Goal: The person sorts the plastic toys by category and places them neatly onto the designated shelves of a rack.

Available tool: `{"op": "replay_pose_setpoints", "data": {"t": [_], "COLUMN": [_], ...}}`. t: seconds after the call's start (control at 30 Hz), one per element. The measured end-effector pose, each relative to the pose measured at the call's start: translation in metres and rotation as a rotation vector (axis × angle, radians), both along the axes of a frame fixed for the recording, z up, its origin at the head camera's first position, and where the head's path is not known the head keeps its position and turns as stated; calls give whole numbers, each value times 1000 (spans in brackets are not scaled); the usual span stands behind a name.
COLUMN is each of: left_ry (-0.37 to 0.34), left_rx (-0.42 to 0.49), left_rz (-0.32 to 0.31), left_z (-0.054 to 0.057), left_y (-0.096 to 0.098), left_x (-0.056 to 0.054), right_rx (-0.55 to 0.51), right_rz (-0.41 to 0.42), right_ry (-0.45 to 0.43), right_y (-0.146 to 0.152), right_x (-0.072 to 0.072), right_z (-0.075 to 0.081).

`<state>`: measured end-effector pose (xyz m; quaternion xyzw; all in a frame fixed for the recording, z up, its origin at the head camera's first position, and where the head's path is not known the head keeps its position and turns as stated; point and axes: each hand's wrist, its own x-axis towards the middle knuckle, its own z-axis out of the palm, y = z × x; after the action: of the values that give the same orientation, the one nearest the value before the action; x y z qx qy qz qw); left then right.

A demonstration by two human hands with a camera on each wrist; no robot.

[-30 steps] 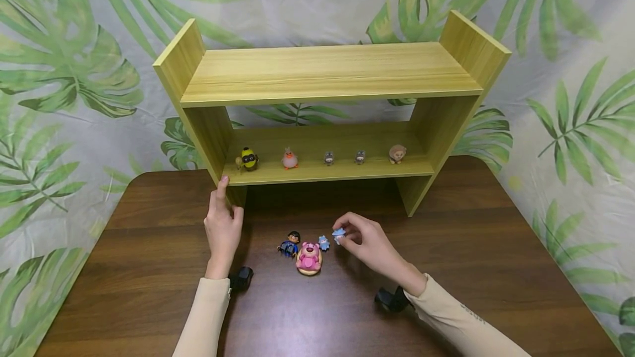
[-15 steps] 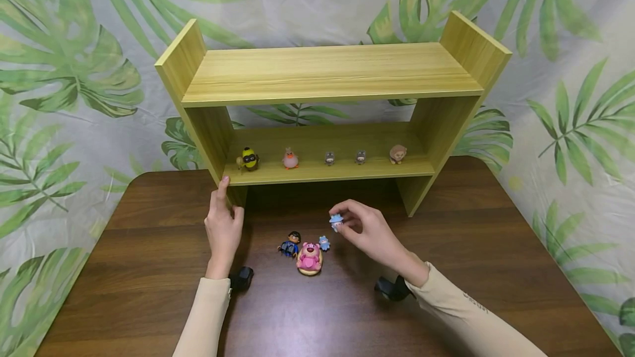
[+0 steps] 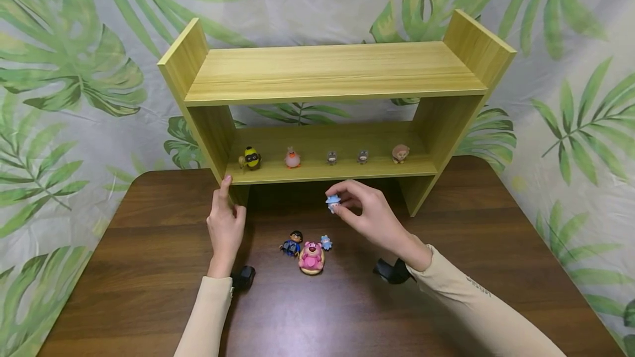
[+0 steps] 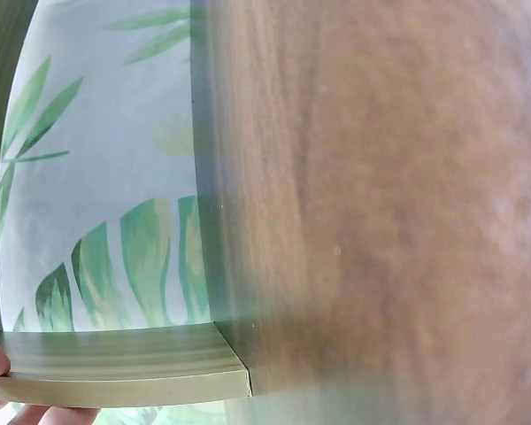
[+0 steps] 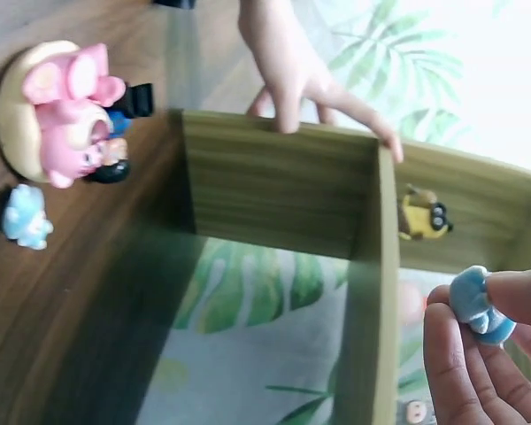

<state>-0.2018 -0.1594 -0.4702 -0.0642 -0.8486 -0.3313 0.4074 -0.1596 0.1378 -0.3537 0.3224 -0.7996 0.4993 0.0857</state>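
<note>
My left fingers are gripping the side panel of the shelf unit, thumb inside, others outside, the index reaching up to the end of the middle shelf. Along it, five figures are standing: one yellow figure, one pink figure, two gray figures, one brown figure. On the surface three are lying, heads pointing toward the shelf unit: one dark-haired figure, one pink bear, one small blue figure. Farther right, I am holding one blue-hatted figure in the air before the middle shelf, hat pointing up, long axis running nearly upright. My right fingers are pinching it, opening only as wide as its body.
</note>
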Motion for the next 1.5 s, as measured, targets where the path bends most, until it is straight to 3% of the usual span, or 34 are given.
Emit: {"op": "replay_pose_setpoints", "data": {"t": [0.73,1.5], "left_ry": [3,-2], "left_rx": [0,4], "left_rz": [2,-7], "left_z": [0,-2], "left_y": [-1,-2], "left_x": [0,-1], "right_rx": [-38,-55], "right_rz": [71,111], "right_ry": [113,221], "right_y": [-18,-32], "right_x": [-10,-20], "right_z": [43,74]}}
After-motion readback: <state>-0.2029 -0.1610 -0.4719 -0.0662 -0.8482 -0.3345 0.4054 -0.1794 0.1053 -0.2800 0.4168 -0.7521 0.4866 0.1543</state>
